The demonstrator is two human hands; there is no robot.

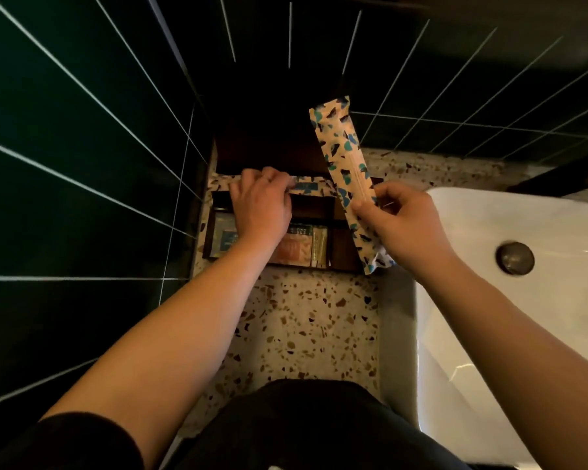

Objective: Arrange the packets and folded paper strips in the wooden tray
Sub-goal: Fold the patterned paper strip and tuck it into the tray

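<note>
We begin with the setting: dark tiled walls (pixel 82 130) enclose a speckled surface (pixel 306 320), and a white sink (pixel 523 300) with its drain (pixel 515 257) sits to our right. The wooden tray (pixel 345 245) rests at the far end of the surface, close against the left wall, its dividers forming several compartments. Small packets (pixel 302 245) already stand side by side in the near middle compartment, and a bluish packet (pixel 223 240) lies in the near left one. Our right hand (pixel 404 222) is closed in a pinch on a long patterned packet (pixel 347 178), held above the tray's right side and angled up toward the wall; we judge this lift keeps it clear of the compartments until a slot is chosen. Our left hand (pixel 262 201) is curled over the tray's far edge, fingers closed on a patterned strip (pixel 306 186) lying along that edge, probably to straighten it. The compartment at the near right appears empty, and the long packet seems too long for it.
</note>
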